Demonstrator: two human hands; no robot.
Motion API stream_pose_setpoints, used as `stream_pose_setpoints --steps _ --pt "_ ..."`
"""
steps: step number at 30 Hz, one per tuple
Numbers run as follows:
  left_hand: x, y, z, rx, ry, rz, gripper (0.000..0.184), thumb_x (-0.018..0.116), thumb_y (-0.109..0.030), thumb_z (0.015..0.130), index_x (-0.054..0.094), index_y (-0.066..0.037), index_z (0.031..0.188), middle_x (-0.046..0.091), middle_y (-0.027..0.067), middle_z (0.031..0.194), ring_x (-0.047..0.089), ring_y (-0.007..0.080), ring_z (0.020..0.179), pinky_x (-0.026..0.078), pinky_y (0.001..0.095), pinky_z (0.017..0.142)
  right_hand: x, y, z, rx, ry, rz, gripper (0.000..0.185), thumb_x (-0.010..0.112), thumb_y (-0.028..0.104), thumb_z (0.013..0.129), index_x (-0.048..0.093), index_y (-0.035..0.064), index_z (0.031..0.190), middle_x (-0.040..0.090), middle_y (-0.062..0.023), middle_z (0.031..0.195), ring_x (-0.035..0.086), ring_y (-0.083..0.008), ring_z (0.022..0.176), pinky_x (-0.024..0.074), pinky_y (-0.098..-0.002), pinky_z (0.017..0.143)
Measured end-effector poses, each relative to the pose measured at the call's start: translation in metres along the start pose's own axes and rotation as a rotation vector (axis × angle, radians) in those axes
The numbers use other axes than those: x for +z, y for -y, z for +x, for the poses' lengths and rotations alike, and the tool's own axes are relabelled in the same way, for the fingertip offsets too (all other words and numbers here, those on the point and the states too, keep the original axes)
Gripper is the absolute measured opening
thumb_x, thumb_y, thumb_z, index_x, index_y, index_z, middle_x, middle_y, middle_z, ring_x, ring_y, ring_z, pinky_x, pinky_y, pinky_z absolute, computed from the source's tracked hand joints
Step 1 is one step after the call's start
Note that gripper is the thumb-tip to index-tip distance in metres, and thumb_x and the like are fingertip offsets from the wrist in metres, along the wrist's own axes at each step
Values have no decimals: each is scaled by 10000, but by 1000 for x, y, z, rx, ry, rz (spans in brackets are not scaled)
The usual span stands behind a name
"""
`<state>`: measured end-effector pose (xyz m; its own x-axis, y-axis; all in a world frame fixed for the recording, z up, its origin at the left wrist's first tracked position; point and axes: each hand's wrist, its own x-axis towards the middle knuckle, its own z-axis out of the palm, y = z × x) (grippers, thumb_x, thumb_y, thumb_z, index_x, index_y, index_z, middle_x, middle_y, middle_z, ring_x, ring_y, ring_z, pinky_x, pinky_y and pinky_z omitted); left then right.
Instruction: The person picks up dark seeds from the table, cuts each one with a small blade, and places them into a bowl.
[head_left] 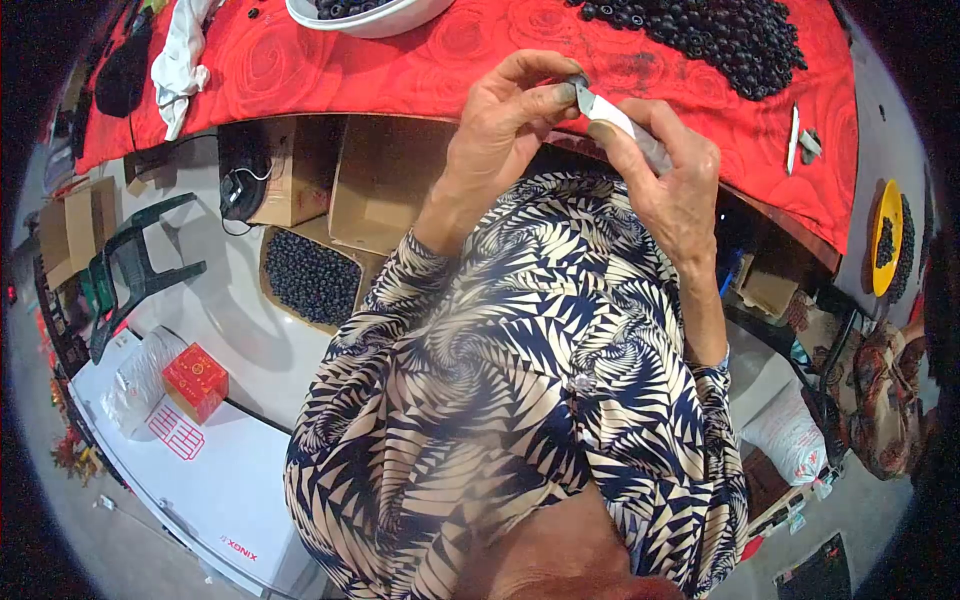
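My left hand (508, 125) is closed in a pinch at the table's front edge. Between its thumb and forefinger is a small black round piece (577, 80), mostly covered by the fingertips. My right hand (668, 165) is wrapped round a small knife (618, 120) with a white handle. The short metal blade points up and left, and its tip meets the black piece or lies right beside it. Beyond my hands, a heap of similar black round pieces (715, 40) lies on the red rose-patterned cloth (440, 70).
A white bowl (370, 22) of black pieces stands at the back. A white cloth (182, 70) lies at left, a thin white stick (793, 140) at right. Below are a box of black pieces (312, 278), a dark stool (145, 265) and a red box (196, 382).
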<state>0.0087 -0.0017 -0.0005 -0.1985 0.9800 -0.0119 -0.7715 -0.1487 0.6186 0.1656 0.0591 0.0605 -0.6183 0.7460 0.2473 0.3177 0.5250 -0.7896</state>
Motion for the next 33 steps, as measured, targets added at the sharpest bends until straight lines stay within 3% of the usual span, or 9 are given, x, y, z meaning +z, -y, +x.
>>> stream_pose_setpoints --steps 11,29,33 --pt "1 2 0 7 8 -22 233 599 -54 836 578 -10 1063 590 120 1029 516 88 699 461 254 667 0 1 -1 -44 -6 -70 188 695 174 766 613 33 859 638 -137 712 647 -286 640 492 -358 557" --pt "-2 4 -1 -14 36 -33 222 581 -58 849 567 -14 1066 581 110 1046 492 69 668 480 259 649 1 -3 -2 -54 -3 -55 179 693 164 765 610 30 851 635 -139 706 645 -289 638 491 -359 553" --pt "-6 3 0 -34 68 -62 200 576 -51 855 570 -13 1052 594 110 1029 540 100 728 499 268 679 2 -4 -2 -50 0 -46 188 698 167 762 611 26 850 634 -140 702 646 -287 632 490 -358 548"
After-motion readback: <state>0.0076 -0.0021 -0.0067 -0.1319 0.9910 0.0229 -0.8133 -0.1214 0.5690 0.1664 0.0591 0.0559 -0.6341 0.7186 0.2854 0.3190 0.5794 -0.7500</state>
